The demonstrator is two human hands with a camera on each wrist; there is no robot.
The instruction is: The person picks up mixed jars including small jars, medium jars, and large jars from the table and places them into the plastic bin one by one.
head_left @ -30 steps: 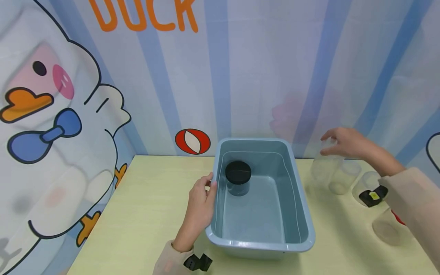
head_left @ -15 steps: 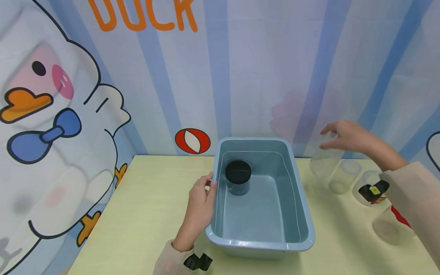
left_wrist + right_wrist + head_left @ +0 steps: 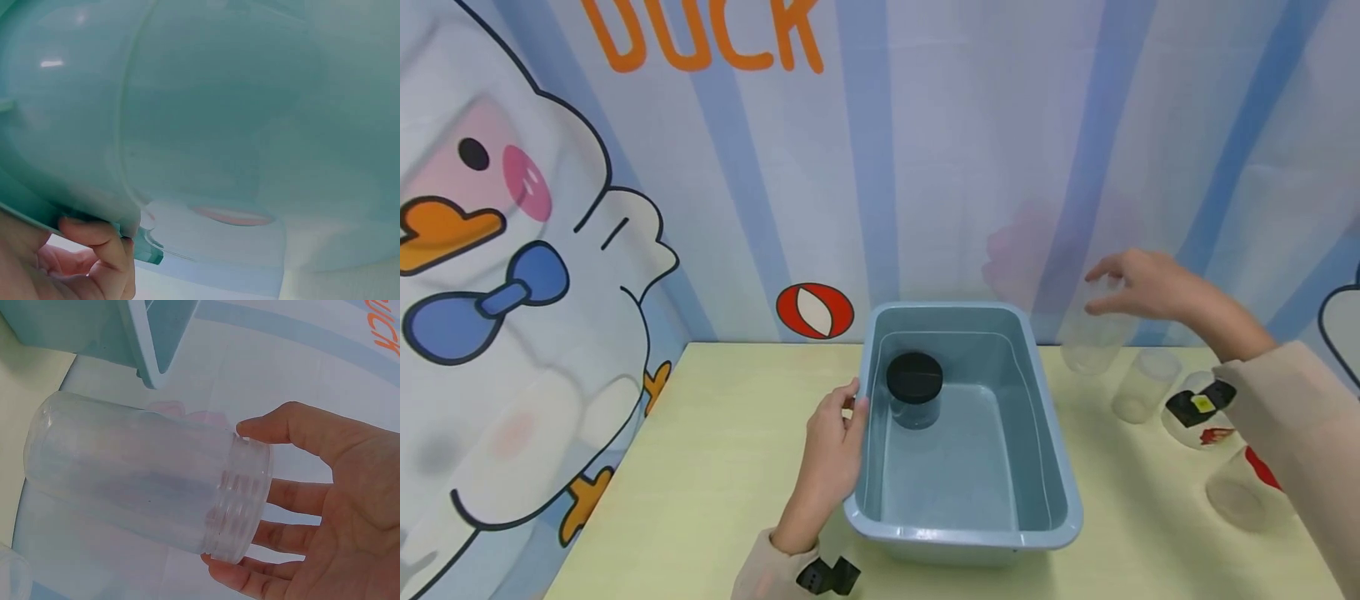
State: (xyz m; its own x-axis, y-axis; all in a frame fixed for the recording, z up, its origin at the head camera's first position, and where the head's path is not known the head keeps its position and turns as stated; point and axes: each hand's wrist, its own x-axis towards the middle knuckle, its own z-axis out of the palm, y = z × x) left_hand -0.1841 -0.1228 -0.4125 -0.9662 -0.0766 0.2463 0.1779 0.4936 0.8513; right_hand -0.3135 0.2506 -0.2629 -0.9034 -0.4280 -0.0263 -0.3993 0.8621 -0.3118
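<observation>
Your right hand point(image 3: 1150, 287) has the clear jar point(image 3: 1093, 333) pinched by its threaded neck, thumb on one side and fingers on the other; the right wrist view point(image 3: 150, 481) shows the grip is only at the mouth, body hanging free, no lid on it. Jar is off the table, in the air just right of the blue tub point(image 3: 1060, 467), near its far right corner, in front of the wall. A neck grip like that looks chosen to keep the fingers clear of the body and let the jar hang close to upright. Your left hand point(image 3: 833, 454) is on the tub's left wall, thumb hooked over the rim and fingers curled under the lip, as the left wrist view point(image 3: 94, 250) shows, which reads as bracing the tub so it doesn't slide. Inside the tub, far left corner, one jar with a black lid point(image 3: 914, 387) stands upright; the remaining floor is bare. On the table point(image 3: 722, 433) right of the tub: another open clear jar point(image 3: 1142, 387) just below your right hand, a further one point(image 3: 1236, 492) near the front edge, and a black lid with a yellow mark point(image 3: 1198, 404) between them, partly hidden by your sleeve point(image 3: 1300, 433). Between the held jar and the tub is only the tub's right rim.
</observation>
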